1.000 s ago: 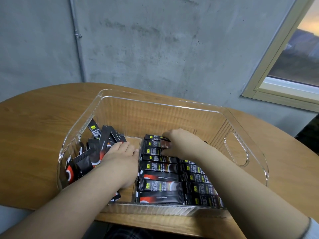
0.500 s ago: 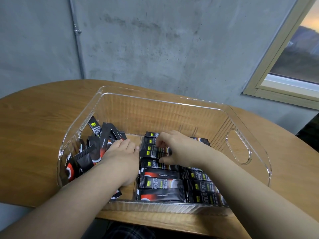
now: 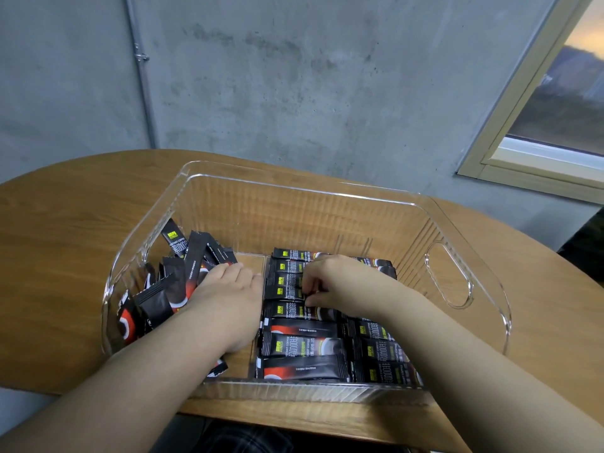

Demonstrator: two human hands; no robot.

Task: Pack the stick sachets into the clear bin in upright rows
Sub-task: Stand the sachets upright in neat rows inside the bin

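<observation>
The clear bin (image 3: pixel 464 223) stands on the wooden table (image 3: pixel 58 230). Black stick sachets lie in two neat rows (image 3: pixel 304 348) in its right half. A loose heap of sachets (image 3: pixel 183 263) leans against the bin's left wall. My left hand (image 3: pixel 228 302) rests flat inside the bin between the heap and the rows, fingers straight, fingertips touching the heap. My right hand (image 3: pixel 340 286) is over the far end of the rows, its curled fingers and thumb pinching the edge of a sachet (image 3: pixel 287 291) in the left row.
A cut-out handle (image 3: pixel 449 277) pierces the bin's right wall. A concrete wall rises just behind the table, with a thin pipe (image 3: pixel 140 73) at the left and a window frame (image 3: pixel 510 152) at the right. The table's near edge runs under my forearms.
My right hand has drawn back a little toward me along the left row and its fingers have curled onto a sachet's edge. The left hand has stayed put. The view has shifted slightly.
</observation>
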